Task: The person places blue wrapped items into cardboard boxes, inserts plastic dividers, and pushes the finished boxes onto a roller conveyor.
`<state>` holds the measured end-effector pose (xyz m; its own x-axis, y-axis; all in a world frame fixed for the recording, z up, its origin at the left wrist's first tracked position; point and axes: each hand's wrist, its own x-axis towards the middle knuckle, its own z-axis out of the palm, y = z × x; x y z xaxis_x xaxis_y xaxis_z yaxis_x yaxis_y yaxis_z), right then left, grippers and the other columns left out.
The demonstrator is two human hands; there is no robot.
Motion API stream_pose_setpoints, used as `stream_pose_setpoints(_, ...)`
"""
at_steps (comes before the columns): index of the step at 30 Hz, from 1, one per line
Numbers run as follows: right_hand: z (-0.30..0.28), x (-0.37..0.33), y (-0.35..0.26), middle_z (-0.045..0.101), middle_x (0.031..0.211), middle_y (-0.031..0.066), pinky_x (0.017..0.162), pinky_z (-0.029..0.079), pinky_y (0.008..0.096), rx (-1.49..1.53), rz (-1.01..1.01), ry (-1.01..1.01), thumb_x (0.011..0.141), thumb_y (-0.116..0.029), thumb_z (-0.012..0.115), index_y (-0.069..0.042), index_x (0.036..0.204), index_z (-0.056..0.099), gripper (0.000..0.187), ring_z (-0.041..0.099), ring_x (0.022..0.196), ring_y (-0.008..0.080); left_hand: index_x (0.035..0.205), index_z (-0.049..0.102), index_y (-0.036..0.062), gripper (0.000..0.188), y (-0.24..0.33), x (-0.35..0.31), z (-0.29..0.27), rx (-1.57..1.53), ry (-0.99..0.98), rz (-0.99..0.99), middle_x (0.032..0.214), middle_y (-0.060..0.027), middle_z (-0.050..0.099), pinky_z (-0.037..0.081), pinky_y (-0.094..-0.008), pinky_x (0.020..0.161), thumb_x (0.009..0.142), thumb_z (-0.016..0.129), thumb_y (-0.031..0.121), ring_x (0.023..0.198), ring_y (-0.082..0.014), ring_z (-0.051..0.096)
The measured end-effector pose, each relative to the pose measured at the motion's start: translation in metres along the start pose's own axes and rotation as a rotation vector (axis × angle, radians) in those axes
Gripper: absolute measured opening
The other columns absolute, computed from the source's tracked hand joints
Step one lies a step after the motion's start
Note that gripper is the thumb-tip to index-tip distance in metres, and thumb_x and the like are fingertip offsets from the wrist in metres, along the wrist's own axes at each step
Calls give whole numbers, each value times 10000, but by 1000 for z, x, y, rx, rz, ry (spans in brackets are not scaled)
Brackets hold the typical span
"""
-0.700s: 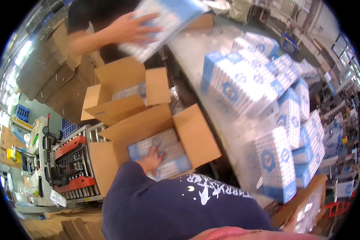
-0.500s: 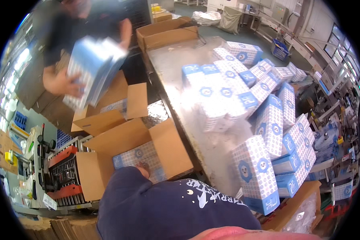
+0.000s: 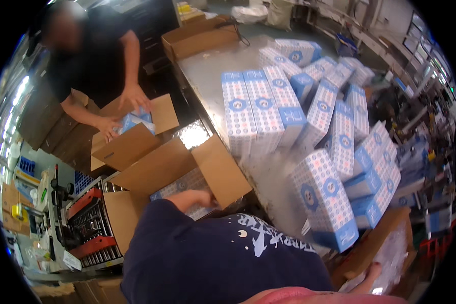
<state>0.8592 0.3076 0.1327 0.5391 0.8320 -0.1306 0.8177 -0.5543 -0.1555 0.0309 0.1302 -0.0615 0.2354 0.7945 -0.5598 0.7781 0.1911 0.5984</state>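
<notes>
While the left hand (image 3: pixel 200 198) is reaching down inside the near carton (image 3: pixel 222 169), its fingers are pointing toward the wall on their right; blur is hiding the fingertips, so whether they are gripping or merely pressing cannot be told. Blue-and-white packs (image 3: pixel 186 181) are lying in the carton, beneath and just beyond this hand. Well to its right, the right hand (image 3: pixel 372 272) is touching clear plastic (image 3: pixel 394 245) at an open box (image 3: pixel 357 256); its closure is likewise not showing. Beyond the left hand, a co-worker's hands (image 3: pixel 136 96) are working over packs in the far carton (image 3: pixel 125 150). Between the two own hands, and farther out, loose packs (image 3: pixel 240 111) are crowding the table (image 3: pixel 202 68).

Possible faults: fingers could be pinched or a pack dented if the left hand is forcing it against the wall; a flap could fold inward if the forearm is bearing on it; the plastic could snag or tear if pulled against the box's edge; the nearest pack (image 3: pixel 325 197), sitting by the table's edge above the right hand, could topple if the arm is brushing past.
</notes>
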Motion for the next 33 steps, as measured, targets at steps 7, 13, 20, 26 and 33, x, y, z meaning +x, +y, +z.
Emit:
stream_pose_setpoints(7,-120,-76,-95,597,1116,183,869,443,399,-138,-207,508,809,-262,578,-14,1167,542,437,576,1002,346,1230,503,15,496,41,-138,-65,-270,382,-188,1144,-151,592,475,-309,863,828,641,270,1033,-199,578)
stream_pose_setpoints(13,-44,-291,-413,622,915,68,657,466,236,889,-864,-495,810,-67,610,3,1130,556,332,574,767,120,1307,399,42,484,145,-161,-113,-962,505,392,1189,-83,539,464,-300,846,877,583,166,1048,-160,542)
stream_pose_setpoints(20,68,-516,-541,596,887,30,618,458,239,1226,-872,-1199,840,-107,609,-45,1078,549,253,544,745,96,1249,428,67,368,156,-210,-109,-1524,697,406,1151,-72,537,528,-357,755,918,511,204,987,-185,573)
stream_pose_setpoints(26,81,-537,-554,559,918,4,673,500,329,1093,-587,-1645,849,-165,603,-93,973,541,157,548,840,132,1158,506,46,285,123,-243,-87,-1780,893,266,1059,-81,579,545,-364,709,914,504,193,944,-199,595)
stream_pose_setpoints(33,90,-464,-566,666,783,129,691,487,301,46,-1787,-929,781,-88,595,-32,1079,623,305,638,736,184,1208,512,17,532,87,-280,-115,55,269,-212,1166,-165,567,464,-377,863,806,629,345,1030,-288,573)
